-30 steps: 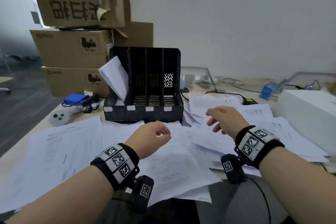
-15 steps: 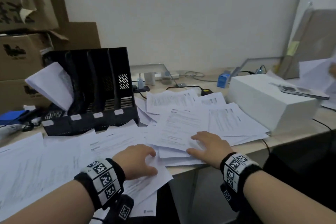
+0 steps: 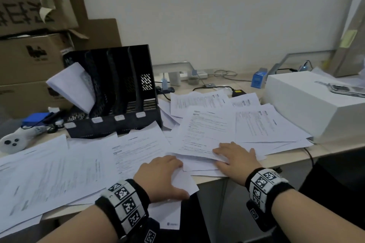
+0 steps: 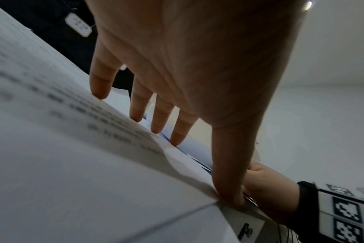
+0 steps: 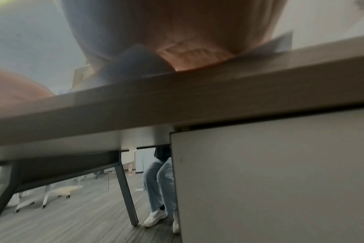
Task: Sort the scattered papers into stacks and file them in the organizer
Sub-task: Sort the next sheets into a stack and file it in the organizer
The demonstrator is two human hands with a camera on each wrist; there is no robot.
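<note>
Printed white papers [image 3: 205,130] lie scattered and overlapping across the desk [image 3: 335,149]. A black slotted organizer [image 3: 118,94] stands at the back left, with one sheaf of paper [image 3: 73,87] leaning out of its leftmost slot. My left hand [image 3: 164,173] rests on sheets near the front edge; in the left wrist view its fingertips [image 4: 135,115] and thumb press on the paper [image 4: 62,148]. My right hand [image 3: 235,155] lies flat, fingers straight, on a pile beside it. The right wrist view shows only the palm [image 5: 187,49] above the desk edge [image 5: 197,98].
A white box [image 3: 308,108] with a phone [image 3: 347,89] on top bounds the papers on the right. Cardboard boxes [image 3: 29,61] stack up at the back left. A white controller [image 3: 13,142], cables and a small blue box [image 3: 258,80] lie behind. Another person's legs [image 5: 160,189] stand beyond the desk.
Both hands, raised above the desk a second ago, have come down onto the papers near the front edge. The head view has swung to the right.
</note>
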